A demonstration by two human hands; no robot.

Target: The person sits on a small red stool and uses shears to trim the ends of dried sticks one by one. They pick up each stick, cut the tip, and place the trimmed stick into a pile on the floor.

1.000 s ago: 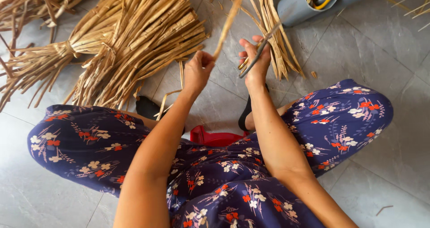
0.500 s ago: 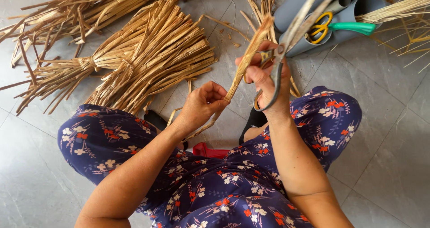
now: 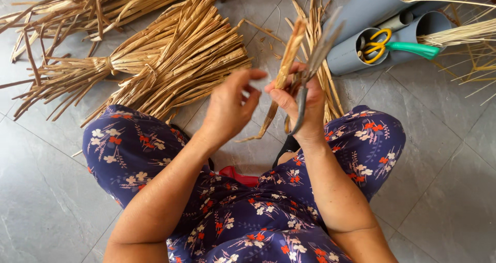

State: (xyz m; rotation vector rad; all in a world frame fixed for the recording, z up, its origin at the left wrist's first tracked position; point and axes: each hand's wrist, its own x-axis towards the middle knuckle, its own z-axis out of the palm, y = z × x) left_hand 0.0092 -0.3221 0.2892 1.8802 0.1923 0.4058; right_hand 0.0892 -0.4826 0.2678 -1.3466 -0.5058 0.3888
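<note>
My right hand (image 3: 299,105) grips a dry tan reed stalk (image 3: 285,67) together with a pair of grey metal scissors (image 3: 310,69) whose blades point up and away. My left hand (image 3: 230,105) sits just left of it, fingers curled toward the stalk's lower part, thumb and forefinger close to my right hand's fingertips. The stalk's lower end (image 3: 261,131) hangs down between my hands. I sit on the floor in blue floral trousers (image 3: 134,149).
Tied bundles of dry reeds (image 3: 170,61) lie on the grey tiled floor (image 3: 454,175) ahead and left. Grey plastic pipes (image 3: 361,23) at top right hold yellow-handled scissors (image 3: 374,45), a green-handled tool (image 3: 413,49) and thin straw. Something red (image 3: 240,176) lies between my legs.
Both hands have come closer to me and together. The left hand has slid up from the stalk's lower part to meet the right hand's fingers.
</note>
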